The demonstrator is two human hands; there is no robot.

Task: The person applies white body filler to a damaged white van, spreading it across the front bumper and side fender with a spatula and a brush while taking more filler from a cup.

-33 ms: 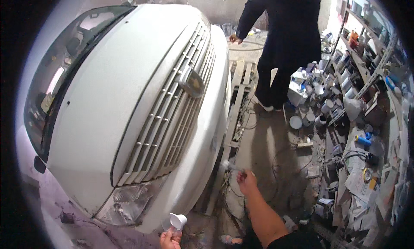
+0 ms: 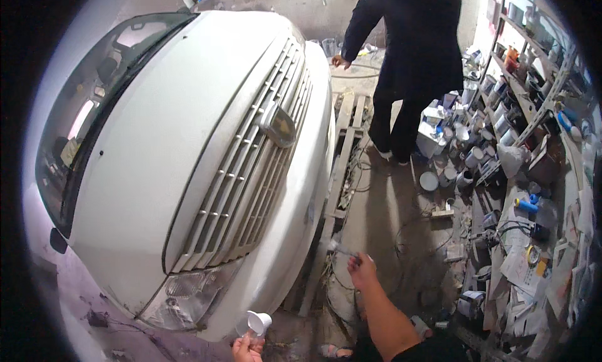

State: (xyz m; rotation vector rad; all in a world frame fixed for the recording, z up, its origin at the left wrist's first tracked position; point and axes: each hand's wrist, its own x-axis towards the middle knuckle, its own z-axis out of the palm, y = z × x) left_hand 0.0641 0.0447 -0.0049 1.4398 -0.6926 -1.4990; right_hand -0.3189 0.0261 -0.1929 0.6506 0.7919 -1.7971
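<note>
My left hand (image 2: 248, 348) at the bottom grips a small white plastic cup (image 2: 258, 319), with something clear and plastic at the cup's side. It is in front of the white car's headlight (image 2: 182, 296). My right hand (image 2: 362, 271), right of the bumper (image 2: 295, 224), has its fingers closed on a thin, translucent object (image 2: 343, 248) too blurred to identify. The car's hood (image 2: 150, 111) and grille (image 2: 232, 180) fill the left half of the view.
A person in dark clothing (image 2: 417, 42) stands beside the car's far end. A wooden pallet (image 2: 348, 130) and loose hoses (image 2: 360, 174) lie along the bumper. A metal rack (image 2: 527, 92) and piled cans, paper and debris (image 2: 464, 149) crowd the right side.
My right hand is slightly lower and farther right with the thin object. The co-worker has shifted a little, and the view has moved slightly.
</note>
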